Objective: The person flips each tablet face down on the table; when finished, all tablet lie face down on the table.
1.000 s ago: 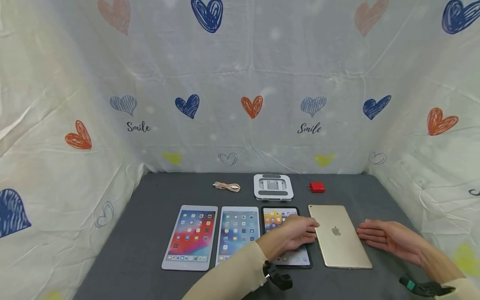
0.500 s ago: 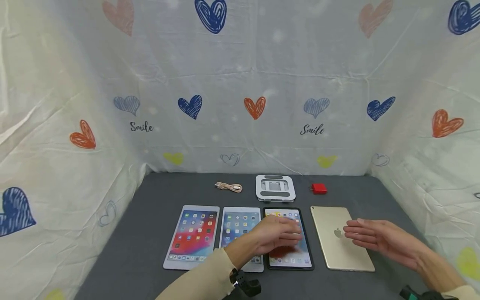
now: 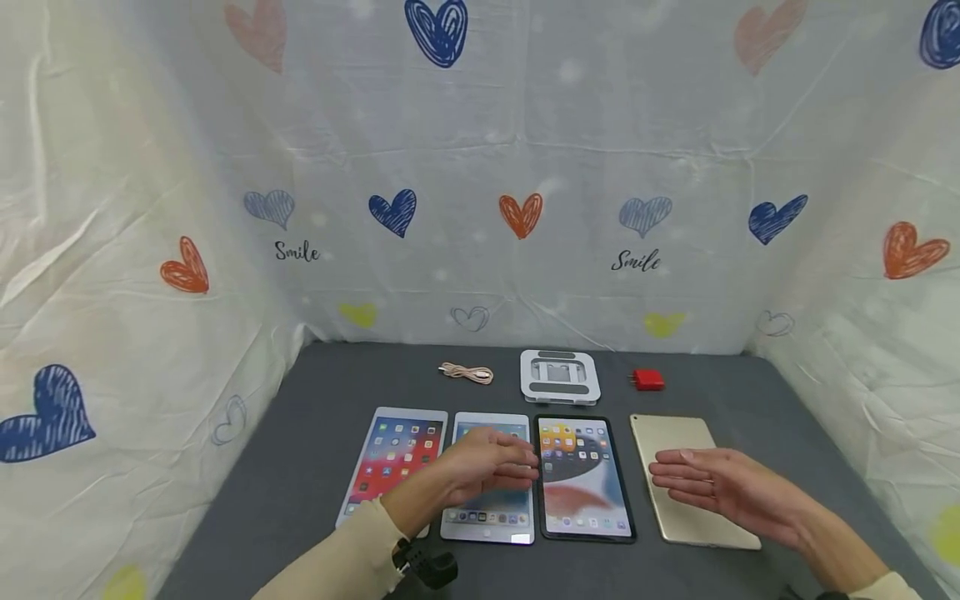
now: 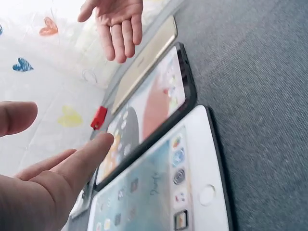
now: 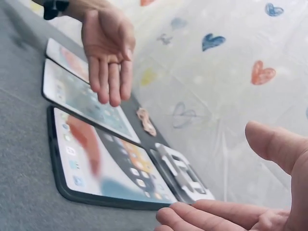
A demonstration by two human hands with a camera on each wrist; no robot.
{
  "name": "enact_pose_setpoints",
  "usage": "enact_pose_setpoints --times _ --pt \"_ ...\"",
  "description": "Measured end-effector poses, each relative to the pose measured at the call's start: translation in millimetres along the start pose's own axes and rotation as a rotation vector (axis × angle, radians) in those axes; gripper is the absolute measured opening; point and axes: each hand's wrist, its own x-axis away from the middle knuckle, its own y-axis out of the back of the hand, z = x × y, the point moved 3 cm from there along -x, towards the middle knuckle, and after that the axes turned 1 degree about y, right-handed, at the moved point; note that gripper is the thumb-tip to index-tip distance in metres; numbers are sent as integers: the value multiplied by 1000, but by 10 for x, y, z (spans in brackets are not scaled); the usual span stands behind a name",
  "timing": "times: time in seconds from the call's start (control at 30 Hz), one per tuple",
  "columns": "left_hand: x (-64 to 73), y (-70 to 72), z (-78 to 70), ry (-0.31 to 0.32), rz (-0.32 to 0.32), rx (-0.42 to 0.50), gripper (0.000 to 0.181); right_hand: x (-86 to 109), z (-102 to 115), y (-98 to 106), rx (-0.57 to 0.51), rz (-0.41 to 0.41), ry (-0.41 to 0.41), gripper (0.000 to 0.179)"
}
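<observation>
Several tablets lie in a row on the dark grey table. In the head view my left hand [image 3: 487, 467], fingers straight, hovers over the white tablet with a blue screen [image 3: 495, 517]. My right hand [image 3: 720, 483], also with straight fingers, is above the gold tablet [image 3: 671, 429], which lies back up. Between the hands sits the black-framed tablet [image 3: 585, 492], its screen lit. The white tablet with a red and blue screen [image 3: 390, 458] is partly covered by my left arm. Both palms face each other, and neither hand holds anything.
Along the back of the table [image 3: 315, 392] lie a coiled beige cable [image 3: 467, 373], a folded white and grey stand [image 3: 559, 377] and a red charger plug [image 3: 648, 380]. A white curtain [image 3: 450, 125] printed with hearts encloses the back and sides.
My left hand has moved left, from the gold tablet's edge across the black-framed one. My right hand has moved left from beside the gold tablet to above it. The camera view has shifted slightly.
</observation>
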Motion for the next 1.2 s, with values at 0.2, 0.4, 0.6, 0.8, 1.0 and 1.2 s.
enact_pose_setpoints --times 0.2,0.4,0.6,0.8,1.0,1.2 --pt "-38 28 99 30 -31 -24 36 -153 -107 -71 64 -104 -54 69" --pt "-92 -11 143 61 -84 -39 40 -255 -187 -99 96 -171 -117 74" --pt "-117 -93 119 87 -132 -62 41 -299 -217 -109 121 -182 -143 76" --pt "-143 -145 104 100 -140 -73 41 -309 -210 -113 126 -200 -148 76" --pt "-168 -156 103 92 -124 -87 41 -329 -193 -131 136 -201 -141 75" --pt "-194 -174 78 96 -105 -100 43 -332 -203 -116 122 -207 -128 74"
